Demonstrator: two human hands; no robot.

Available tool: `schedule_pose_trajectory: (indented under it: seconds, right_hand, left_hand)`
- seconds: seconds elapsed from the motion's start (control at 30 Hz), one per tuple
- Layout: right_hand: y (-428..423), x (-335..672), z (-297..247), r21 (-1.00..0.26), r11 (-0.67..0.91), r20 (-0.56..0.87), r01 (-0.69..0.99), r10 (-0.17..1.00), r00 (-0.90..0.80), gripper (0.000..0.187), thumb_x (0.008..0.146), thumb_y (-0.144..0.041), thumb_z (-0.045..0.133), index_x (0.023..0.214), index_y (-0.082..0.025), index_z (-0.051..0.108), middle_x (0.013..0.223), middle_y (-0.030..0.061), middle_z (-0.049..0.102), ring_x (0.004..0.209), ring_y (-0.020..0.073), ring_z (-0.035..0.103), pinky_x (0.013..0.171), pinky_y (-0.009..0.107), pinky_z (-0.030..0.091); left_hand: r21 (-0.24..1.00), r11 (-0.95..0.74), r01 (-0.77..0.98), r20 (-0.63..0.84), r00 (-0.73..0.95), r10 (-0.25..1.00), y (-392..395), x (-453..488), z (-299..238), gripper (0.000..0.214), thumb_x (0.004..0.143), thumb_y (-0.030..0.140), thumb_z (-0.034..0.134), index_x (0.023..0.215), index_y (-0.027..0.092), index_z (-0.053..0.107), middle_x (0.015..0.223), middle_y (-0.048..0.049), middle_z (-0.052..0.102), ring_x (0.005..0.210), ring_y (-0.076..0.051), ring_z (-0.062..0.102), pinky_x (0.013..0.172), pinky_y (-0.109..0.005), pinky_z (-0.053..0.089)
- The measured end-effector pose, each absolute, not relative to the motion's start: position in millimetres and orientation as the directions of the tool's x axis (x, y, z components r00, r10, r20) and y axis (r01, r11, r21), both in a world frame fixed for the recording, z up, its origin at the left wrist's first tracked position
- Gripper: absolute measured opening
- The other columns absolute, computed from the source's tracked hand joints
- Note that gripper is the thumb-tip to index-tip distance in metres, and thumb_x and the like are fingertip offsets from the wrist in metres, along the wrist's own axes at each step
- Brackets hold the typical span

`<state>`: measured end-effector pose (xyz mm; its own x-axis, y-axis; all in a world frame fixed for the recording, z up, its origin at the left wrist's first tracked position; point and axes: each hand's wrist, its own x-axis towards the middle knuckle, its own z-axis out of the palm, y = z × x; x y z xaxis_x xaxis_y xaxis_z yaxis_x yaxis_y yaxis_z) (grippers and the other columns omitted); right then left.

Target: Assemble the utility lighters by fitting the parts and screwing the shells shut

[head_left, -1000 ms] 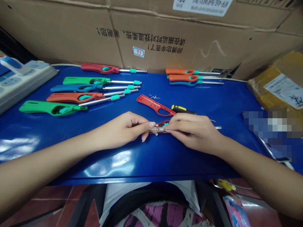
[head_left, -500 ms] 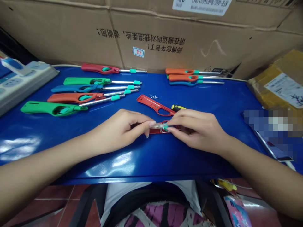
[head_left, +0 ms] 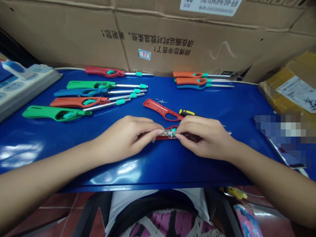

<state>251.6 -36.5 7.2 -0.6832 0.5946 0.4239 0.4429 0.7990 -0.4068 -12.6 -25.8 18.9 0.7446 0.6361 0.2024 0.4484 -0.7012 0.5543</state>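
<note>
My left hand [head_left: 132,136] pinches a small clear fuel tank [head_left: 167,132] by its left end between thumb and fingers. At the tank's right end is a little green piece [head_left: 173,131], gripped by the closed fingertips of my right hand [head_left: 206,136]. A thin pale wire seems to loop there, too small to follow. Directly under the fingertips lies one red lighter shell half [head_left: 160,137], mostly covered by my hands. The other red shell half [head_left: 158,108] rests just behind, beside a black-and-yellow screwdriver [head_left: 186,113] partly hidden by my right hand.
Several gas lighters [head_left: 56,113] with metal tubes lie at the left; more lighters [head_left: 190,81] are stacked at the back right. Small metal pins [head_left: 161,101] sit behind the shell. A power strip [head_left: 27,82], large carton [head_left: 158,33], taped box [head_left: 293,79] and blurred-out phone-like object [head_left: 286,151] border the workspace.
The fingers have shifted slightly around the clear tank, and the green piece shows a bit more. My right hand has turned a little, baring a metal tip to its right.
</note>
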Motion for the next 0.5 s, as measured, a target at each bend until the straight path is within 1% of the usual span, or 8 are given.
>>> schedule_pose_trajectory:
  seconds: [0.07, 0.17, 0.3, 0.37, 0.43, 0.5]
  right_hand:
    - [-36.7, 251.2, 7.7, -0.409, 0.8, 0.436, 0.438, 0.593, -0.676, 0.009, 0.098, -0.016, 0.058, 0.095, -0.02, 0.066, 0.093, 0.0051, 0.072, 0.083, 0.0153, 0.068, 0.069, 0.026, 0.051]
    - [-35.9, 250.6, 7.3, -0.422, 0.808, 0.448, 0.412, 0.581, -0.68, 0.01, 0.098, -0.014, 0.058, 0.096, -0.02, 0.066, 0.094, 0.0051, 0.073, 0.085, 0.0148, 0.068, 0.072, 0.026, 0.052]
    - [-34.6, 250.0, 5.4, -0.428, 0.814, 0.47, 0.393, 0.571, -0.673, 0.013, 0.099, -0.014, 0.056, 0.097, -0.021, 0.066, 0.093, 0.0047, 0.074, 0.085, 0.0153, 0.069, 0.075, 0.027, 0.054]
    - [-34.8, 249.7, 4.8, -0.431, 0.814, 0.475, 0.389, 0.571, -0.669, 0.013, 0.099, -0.014, 0.056, 0.096, -0.021, 0.067, 0.092, 0.0043, 0.074, 0.085, 0.0153, 0.069, 0.075, 0.027, 0.054]
    - [-36.0, 249.4, 5.0, -0.452, 0.796, 0.468, 0.403, 0.596, -0.653, 0.011, 0.098, -0.015, 0.058, 0.095, -0.021, 0.068, 0.089, 0.0036, 0.074, 0.076, 0.0136, 0.066, 0.069, 0.026, 0.052]
    - [-37.6, 249.2, 5.7, -0.485, 0.76, 0.444, 0.432, 0.64, -0.628, 0.008, 0.095, -0.016, 0.061, 0.098, -0.02, 0.069, 0.088, 0.0033, 0.073, 0.066, 0.0115, 0.06, 0.061, 0.025, 0.049]
  left_hand:
    - [0.543, -0.705, 0.456, 0.205, 0.743, 0.638, -26.1, -12.6, 19.6, 0.027, 0.106, 0.027, 0.049, 0.109, 0.018, 0.075, 0.094, -0.0023, 0.075, 0.083, -0.014, 0.069, 0.074, -0.022, 0.048]
    - [0.542, -0.705, 0.458, 0.213, 0.736, 0.642, -26.7, -11.4, 20.2, 0.026, 0.106, 0.025, 0.05, 0.107, 0.018, 0.075, 0.091, -0.0014, 0.075, 0.08, -0.013, 0.069, 0.073, -0.021, 0.047]
    - [0.587, -0.676, 0.445, 0.222, 0.715, 0.663, -27.9, -8.4, 19.9, 0.028, 0.106, 0.025, 0.049, 0.099, 0.017, 0.075, 0.086, -0.0009, 0.074, 0.076, -0.012, 0.068, 0.073, -0.021, 0.048]
    - [0.602, -0.663, 0.445, 0.218, 0.708, 0.672, -28.3, -7.4, 19.3, 0.029, 0.106, 0.025, 0.048, 0.1, 0.017, 0.075, 0.085, -0.0011, 0.075, 0.076, -0.012, 0.069, 0.074, -0.022, 0.049]
    - [0.595, -0.668, 0.447, 0.222, 0.708, 0.671, -28.6, -7.2, 18.3, 0.028, 0.106, 0.026, 0.048, 0.105, 0.017, 0.075, 0.09, -0.0017, 0.076, 0.08, -0.013, 0.07, 0.076, -0.022, 0.05]
    - [0.571, -0.689, 0.446, 0.241, 0.711, 0.661, -28.7, -7.7, 16.6, 0.027, 0.106, 0.026, 0.049, 0.11, 0.018, 0.075, 0.097, -0.0023, 0.077, 0.086, -0.013, 0.072, 0.078, -0.022, 0.051]
